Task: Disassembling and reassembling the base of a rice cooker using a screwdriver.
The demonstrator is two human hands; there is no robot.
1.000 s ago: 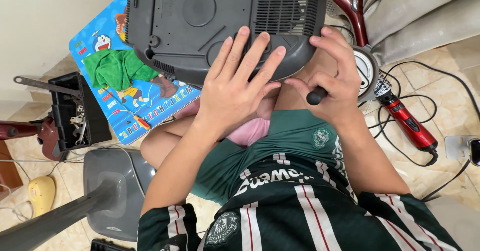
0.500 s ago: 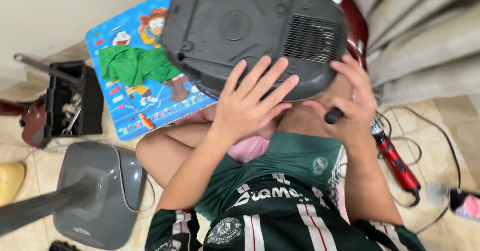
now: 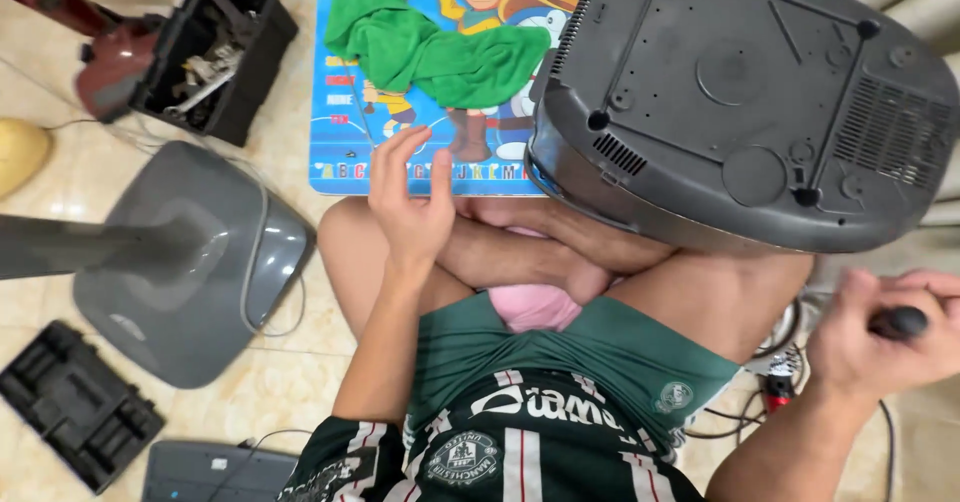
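The right hand (image 3: pixel 880 337) is gripping a black tool handle (image 3: pixel 897 322); the left hand (image 3: pixel 410 207), fingers spread, should be steadying the upturned grey appliance (image 3: pixel 740 102).

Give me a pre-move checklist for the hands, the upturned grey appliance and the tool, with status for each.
1. Left hand free: ok, open, fingers spread, holding nothing, near the edge of the blue cartoon mat.
2. Right hand has the tool: ok, closed on a dark handle; tip type cannot tell, blurred.
3. Grey appliance underside up and reachable: ok, base faces the camera, resting over the crossed legs.
4. Appliance steadied: not ok, neither hand touches it.
5. Green cloth away from the appliance: cannot tell, its right end reaches the appliance's edge.
6. Black toolbox open: ok, lid up, tools visible.
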